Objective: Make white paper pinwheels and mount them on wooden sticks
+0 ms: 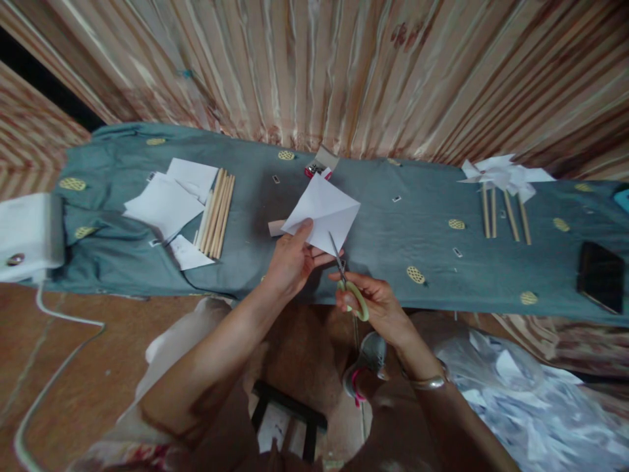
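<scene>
A creased square of white paper (pixel 328 202) is held above the table by my left hand (pixel 293 261), thumb on top and fingers underneath. My right hand (pixel 374 303) grips scissors (pixel 354 295) with pale green handles. Their blades reach over the paper's near corner, pointing up toward its middle; whether they are cutting through it I cannot tell. Behind the paper sits a small red box (pixel 314 172) with shiny bits in it, partly covered. A brownish strip (pixel 276 228) shows at the paper's left side.
White paper sheets (pixel 170 203) and several wooden sticks (pixel 217 213) lie on the left. Paper pinwheels (pixel 508 174) on sticks rest at the right, near a black phone (pixel 600 276). A white device (pixel 30 236) stands at the left end. A plastic bag of white pieces (pixel 531 406) is below right.
</scene>
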The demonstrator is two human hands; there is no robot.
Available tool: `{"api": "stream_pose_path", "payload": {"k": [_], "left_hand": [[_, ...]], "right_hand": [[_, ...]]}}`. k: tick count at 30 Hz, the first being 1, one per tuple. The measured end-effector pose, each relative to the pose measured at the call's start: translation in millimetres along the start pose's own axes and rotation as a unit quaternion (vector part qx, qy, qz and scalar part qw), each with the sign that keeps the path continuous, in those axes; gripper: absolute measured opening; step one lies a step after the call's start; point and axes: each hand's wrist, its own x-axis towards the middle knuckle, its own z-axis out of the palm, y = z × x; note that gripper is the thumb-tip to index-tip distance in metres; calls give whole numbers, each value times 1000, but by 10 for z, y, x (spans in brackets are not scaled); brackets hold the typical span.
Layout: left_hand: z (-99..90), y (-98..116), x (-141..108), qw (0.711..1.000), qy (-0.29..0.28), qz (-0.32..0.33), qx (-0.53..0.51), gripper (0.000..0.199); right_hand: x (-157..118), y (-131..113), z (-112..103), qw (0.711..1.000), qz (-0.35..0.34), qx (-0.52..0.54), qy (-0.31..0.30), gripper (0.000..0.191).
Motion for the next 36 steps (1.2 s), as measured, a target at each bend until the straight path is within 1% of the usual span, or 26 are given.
{"api": "stream_pose_path", "payload": {"k": [5,13,21,28,36], "left_hand": [[-5,2,-6,1000,-7,6,0,21],[33,-41,-47,1000,1,-7,12,20],[34,-47,-43,1000,5,-11,6,21],[13,-92,-43,1000,-1,-10,6,18],[14,-99,-50,1000,-4,-13,14,21]], "right_hand": [[2,1,12,1000,9,11,9,43],[-9,-56,19,1000,-4,-22,8,42],[1,-9,20,999,-5,-19,32,44],[7,7,12,999,-9,-18,36,40],[18,28,12,999,-20,-17,37,38]]}}
